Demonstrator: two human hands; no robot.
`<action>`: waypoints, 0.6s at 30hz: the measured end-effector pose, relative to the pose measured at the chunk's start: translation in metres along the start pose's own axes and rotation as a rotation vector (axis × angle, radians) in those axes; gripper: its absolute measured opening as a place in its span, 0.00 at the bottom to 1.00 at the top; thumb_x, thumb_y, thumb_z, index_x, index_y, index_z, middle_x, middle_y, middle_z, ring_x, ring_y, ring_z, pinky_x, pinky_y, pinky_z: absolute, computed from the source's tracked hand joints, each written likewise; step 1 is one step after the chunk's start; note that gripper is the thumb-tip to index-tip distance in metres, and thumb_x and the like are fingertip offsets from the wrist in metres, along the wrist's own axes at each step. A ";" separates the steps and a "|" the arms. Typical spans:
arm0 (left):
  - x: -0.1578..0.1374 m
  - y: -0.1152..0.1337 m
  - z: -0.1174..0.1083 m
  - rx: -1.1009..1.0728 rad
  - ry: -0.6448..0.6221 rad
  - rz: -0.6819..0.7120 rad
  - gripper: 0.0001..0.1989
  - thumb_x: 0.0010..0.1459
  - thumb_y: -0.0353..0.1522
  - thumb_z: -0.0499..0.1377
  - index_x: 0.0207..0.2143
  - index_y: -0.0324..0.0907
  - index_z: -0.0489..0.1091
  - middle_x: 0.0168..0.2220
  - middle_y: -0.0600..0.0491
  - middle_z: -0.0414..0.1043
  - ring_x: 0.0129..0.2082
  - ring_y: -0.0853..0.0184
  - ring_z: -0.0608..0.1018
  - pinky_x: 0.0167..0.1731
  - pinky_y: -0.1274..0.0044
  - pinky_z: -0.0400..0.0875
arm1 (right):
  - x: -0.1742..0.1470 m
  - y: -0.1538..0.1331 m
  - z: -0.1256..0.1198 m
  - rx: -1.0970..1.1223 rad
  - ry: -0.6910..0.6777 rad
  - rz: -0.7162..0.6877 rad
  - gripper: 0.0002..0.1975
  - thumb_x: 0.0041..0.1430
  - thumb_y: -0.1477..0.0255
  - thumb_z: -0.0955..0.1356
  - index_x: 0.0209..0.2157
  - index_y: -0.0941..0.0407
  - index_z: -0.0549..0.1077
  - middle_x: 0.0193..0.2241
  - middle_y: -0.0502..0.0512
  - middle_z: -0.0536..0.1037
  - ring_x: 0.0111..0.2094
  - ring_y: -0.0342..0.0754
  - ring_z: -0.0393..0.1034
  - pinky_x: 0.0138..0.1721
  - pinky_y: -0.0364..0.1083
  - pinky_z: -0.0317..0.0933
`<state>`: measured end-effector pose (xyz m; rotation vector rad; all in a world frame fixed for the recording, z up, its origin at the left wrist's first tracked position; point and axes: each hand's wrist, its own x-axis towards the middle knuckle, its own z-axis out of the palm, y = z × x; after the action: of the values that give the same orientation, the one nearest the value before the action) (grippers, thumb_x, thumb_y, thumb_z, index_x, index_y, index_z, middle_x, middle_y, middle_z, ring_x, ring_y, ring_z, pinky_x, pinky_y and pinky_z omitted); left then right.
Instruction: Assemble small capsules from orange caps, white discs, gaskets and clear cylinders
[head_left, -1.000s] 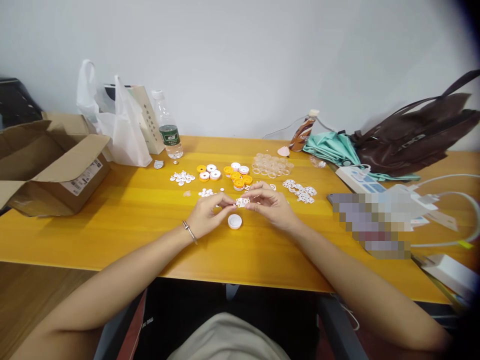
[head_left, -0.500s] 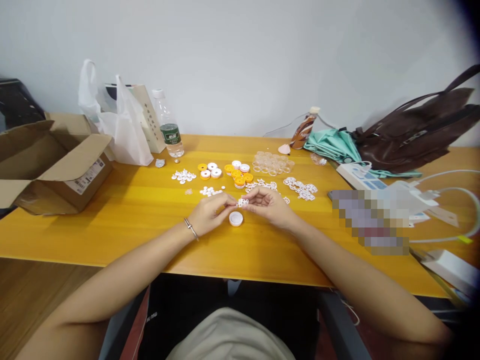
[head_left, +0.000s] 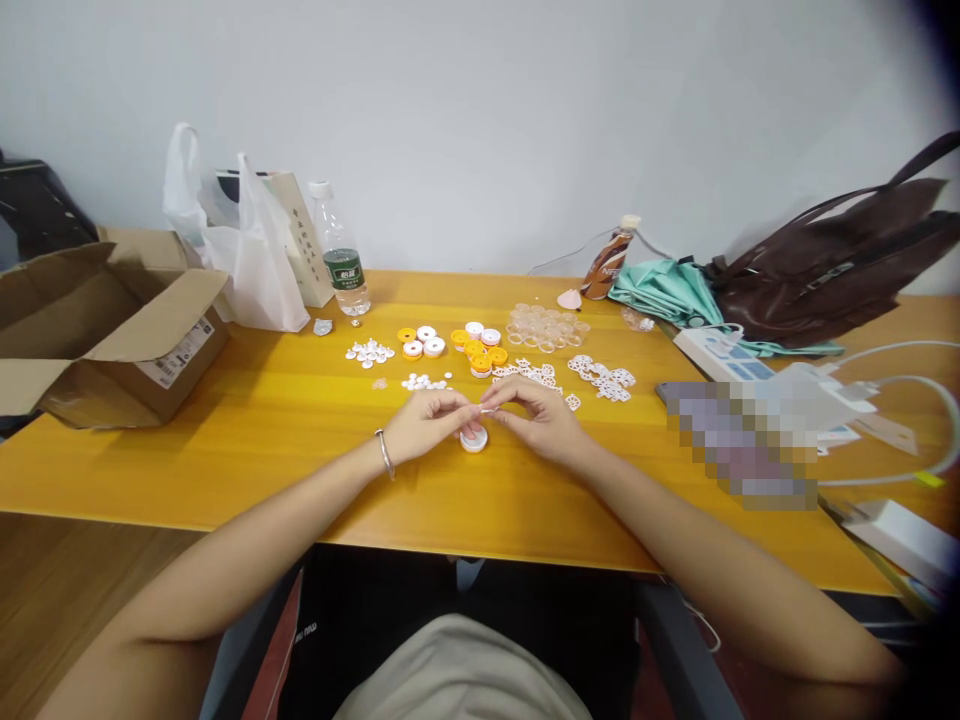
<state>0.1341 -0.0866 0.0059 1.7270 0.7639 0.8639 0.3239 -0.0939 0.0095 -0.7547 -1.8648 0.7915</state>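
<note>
Left hand and right hand pinch a small white piece near a round cup, work best done with light, steady fingertips

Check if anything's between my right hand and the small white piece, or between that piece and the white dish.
Nothing visible separates your right hand from the small white piece it pinches. Your left hand partly hides the white dish, so it may be in the way.
</note>
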 end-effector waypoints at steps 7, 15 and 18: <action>0.003 0.001 -0.005 0.041 0.161 0.033 0.16 0.55 0.41 0.57 0.28 0.36 0.71 0.26 0.50 0.75 0.25 0.72 0.76 0.28 0.80 0.71 | 0.003 0.017 -0.009 -0.038 0.017 0.087 0.13 0.55 0.71 0.67 0.44 0.51 0.72 0.42 0.55 0.75 0.42 0.47 0.70 0.46 0.51 0.63; 0.003 -0.001 -0.005 0.108 0.185 0.061 0.13 0.56 0.38 0.56 0.28 0.36 0.70 0.26 0.52 0.74 0.26 0.72 0.76 0.30 0.80 0.70 | 0.004 0.042 -0.002 -0.594 -0.079 0.013 0.09 0.55 0.75 0.66 0.38 0.55 0.74 0.31 0.56 0.69 0.36 0.50 0.65 0.40 0.52 0.62; 0.001 0.000 -0.003 0.107 0.162 0.066 0.12 0.56 0.37 0.57 0.28 0.36 0.70 0.27 0.52 0.74 0.27 0.72 0.76 0.30 0.79 0.71 | 0.004 0.043 0.001 -0.606 -0.107 0.029 0.05 0.55 0.76 0.66 0.33 0.55 0.73 0.29 0.54 0.66 0.33 0.48 0.64 0.38 0.49 0.61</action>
<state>0.1319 -0.0839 0.0068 1.8003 0.8786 1.0334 0.3289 -0.0656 -0.0223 -1.1288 -2.2222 0.2732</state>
